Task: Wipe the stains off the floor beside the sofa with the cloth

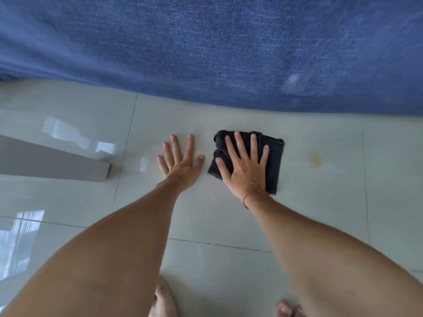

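Cloth (273, 161): black, folded into a rough square, lying flat on the floor (229, 216) just in front of the sofa (206, 49). Stain (315, 159): yellowish-brown ring, on the same pale glossy tile, near the cloth's right side, not touching it. Sofa: blue woven fabric, lower edge meeting the floor.

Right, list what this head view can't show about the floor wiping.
- Floor under the black cloth: covered by cloth and right hand, so any stain there is hidden.
- Sofa: cut off by the top edge and blurred.
- Yellowish stain: too faint to tell wet from dry.
- Grey slab: cut off at the left edge.
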Demonstrator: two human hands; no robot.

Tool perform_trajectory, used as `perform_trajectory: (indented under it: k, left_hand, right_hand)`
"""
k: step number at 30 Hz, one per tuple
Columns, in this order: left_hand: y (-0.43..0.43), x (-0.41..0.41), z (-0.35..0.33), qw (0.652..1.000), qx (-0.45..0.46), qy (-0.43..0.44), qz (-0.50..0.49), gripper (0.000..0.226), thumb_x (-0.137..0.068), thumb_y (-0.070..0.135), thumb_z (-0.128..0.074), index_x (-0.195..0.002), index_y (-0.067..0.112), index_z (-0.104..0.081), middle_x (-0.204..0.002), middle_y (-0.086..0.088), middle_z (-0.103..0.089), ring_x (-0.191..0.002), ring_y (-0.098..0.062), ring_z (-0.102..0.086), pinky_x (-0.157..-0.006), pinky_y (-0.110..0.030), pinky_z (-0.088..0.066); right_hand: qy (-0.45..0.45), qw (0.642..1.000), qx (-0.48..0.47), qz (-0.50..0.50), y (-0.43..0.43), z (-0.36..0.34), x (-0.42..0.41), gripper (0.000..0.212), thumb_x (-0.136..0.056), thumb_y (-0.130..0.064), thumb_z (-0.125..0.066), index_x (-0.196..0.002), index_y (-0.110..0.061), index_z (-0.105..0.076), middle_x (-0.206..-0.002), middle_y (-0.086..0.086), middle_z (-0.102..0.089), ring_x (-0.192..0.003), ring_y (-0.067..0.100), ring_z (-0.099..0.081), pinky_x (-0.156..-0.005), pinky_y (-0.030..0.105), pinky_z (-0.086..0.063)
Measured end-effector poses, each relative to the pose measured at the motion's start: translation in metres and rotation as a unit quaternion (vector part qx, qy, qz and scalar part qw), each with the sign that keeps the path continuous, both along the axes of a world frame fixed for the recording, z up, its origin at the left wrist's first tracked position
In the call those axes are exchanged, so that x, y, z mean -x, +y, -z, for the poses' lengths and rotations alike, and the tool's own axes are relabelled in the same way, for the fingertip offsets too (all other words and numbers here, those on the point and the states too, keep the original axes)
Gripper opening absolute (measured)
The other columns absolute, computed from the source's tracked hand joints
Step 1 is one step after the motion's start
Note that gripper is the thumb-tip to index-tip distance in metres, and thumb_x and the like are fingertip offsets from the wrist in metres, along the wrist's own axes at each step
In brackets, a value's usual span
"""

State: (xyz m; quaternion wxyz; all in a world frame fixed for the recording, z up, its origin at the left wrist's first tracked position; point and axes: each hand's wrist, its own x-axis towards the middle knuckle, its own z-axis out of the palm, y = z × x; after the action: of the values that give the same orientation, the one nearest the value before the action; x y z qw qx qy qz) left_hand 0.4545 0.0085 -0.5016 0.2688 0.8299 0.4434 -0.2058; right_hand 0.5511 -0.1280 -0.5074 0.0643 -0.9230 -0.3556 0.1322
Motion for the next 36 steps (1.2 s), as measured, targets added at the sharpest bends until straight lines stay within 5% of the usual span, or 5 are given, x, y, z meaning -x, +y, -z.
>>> perform_trajectory:
  k: [5,15,23,28,36]
  left_hand:
    - [-0.003,-0.008,-0.008,0.999,-0.005,0.033,-0.026,0.067,-0.087,0.065,-0.017,-0.142,0.049,0.016,-0.153,0.002,0.033,-0.14,-0.019,0.031,-0.113,-0.047,0.017]
    - [-0.041,-0.034,-0.005,1.0,0.015,-0.009,-0.008,0.074,-0.085,0.068,-0.025,-0.14,0.05,0.02,-0.15,-0.001,0.038,-0.137,-0.023,0.035,-0.107,-0.051,0.022]
    - [-0.041,-0.037,-0.01,1.0,0.024,0.005,-0.007,0.072,-0.086,0.068,-0.024,-0.14,0.05,0.021,-0.149,0.0,0.04,-0.136,-0.023,0.037,-0.107,-0.052,0.022]
    - [-0.041,-0.038,-0.013,0.999,0.033,0.015,-0.012,0.073,-0.085,0.068,-0.025,-0.139,0.051,0.02,-0.15,0.0,0.039,-0.137,-0.023,0.036,-0.109,-0.053,0.02]
    - [-0.04,-0.038,-0.01,1.0,0.023,0.011,-0.007,0.072,-0.086,0.067,-0.025,-0.139,0.051,0.021,-0.15,0.0,0.038,-0.137,-0.024,0.035,-0.108,-0.054,0.019]
  right_hand:
    - [0.01,0.999,-0.005,0.041,-0.054,-0.004,0.012,0.051,-0.097,-0.047,-0.037,-0.147,-0.034,-0.031,-0.157,-0.009,-0.026,-0.146,0.027,-0.021,-0.116,0.056,-0.014]
    - [0.014,0.957,0.013,0.288,-0.094,-0.002,-0.069,0.054,-0.099,-0.048,-0.024,-0.15,-0.034,-0.015,-0.162,-0.008,-0.008,-0.149,0.03,0.002,-0.115,0.061,0.0]
    - [0.006,0.989,-0.004,0.149,-0.029,-0.001,-0.042,0.053,-0.099,-0.047,-0.027,-0.149,-0.035,-0.019,-0.161,-0.008,-0.014,-0.148,0.033,-0.007,-0.114,0.062,-0.001]
    - [-0.001,1.0,-0.004,0.019,-0.083,-0.003,-0.013,0.051,-0.097,-0.046,-0.029,-0.145,-0.033,-0.034,-0.156,-0.008,-0.03,-0.145,0.027,-0.025,-0.115,0.056,-0.016]
    - [-0.001,0.972,0.007,0.233,-0.134,0.0,-0.08,0.05,-0.1,-0.042,-0.029,-0.149,-0.033,-0.024,-0.16,-0.007,-0.018,-0.149,0.029,-0.008,-0.116,0.059,-0.005]
